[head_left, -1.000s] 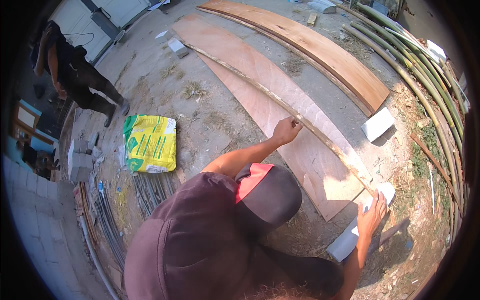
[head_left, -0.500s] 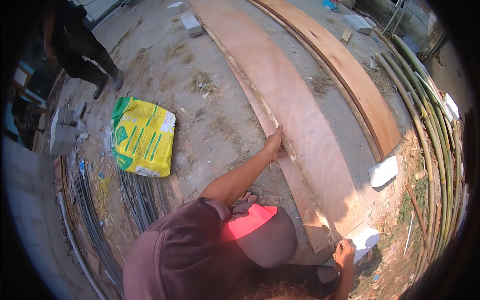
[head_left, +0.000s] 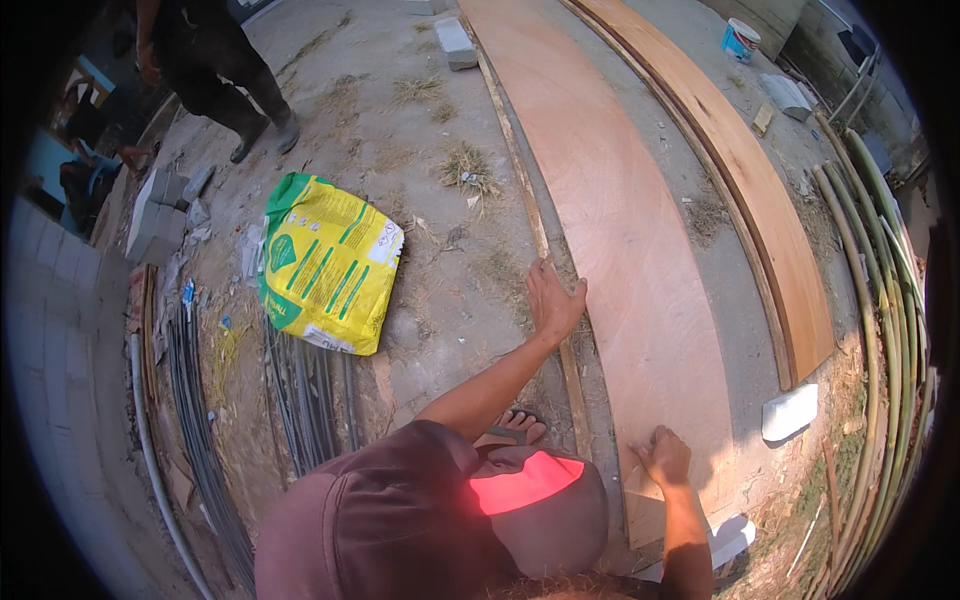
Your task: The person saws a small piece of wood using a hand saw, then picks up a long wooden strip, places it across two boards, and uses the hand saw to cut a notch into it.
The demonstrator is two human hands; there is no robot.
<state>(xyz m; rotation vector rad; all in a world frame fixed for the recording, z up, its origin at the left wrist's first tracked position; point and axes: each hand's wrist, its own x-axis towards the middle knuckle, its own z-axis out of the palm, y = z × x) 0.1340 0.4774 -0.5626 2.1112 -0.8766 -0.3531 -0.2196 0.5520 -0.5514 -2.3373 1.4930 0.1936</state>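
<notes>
A long thin wooden strip (head_left: 510, 150) lies on the ground along the left edge of a wide, flat reddish plywood board (head_left: 620, 210). My left hand (head_left: 555, 300) is over the strip, fingers stretched and thumb spread toward the board's edge; whether it presses on the strip is hard to tell. Over the near end of the board is my right hand (head_left: 664, 460), its fingers apart and nothing visible in them. A white block (head_left: 733, 538) shows by the board's near end, partly hidden by my right forearm.
Thicker planks (head_left: 745, 170) lie to the right, with a white block (head_left: 790, 412) at their near end. Bamboo poles (head_left: 890, 330) line the far right. On the left are a yellow-green sack (head_left: 335, 265), metal bars (head_left: 200, 430) and grey blocks (head_left: 155, 220). A person (head_left: 225, 75) stands back left.
The wooden strip has gone from lying on the board to the ground at its left. Both hands have loosened from it, and the right has moved up over the board. The view has shifted.
</notes>
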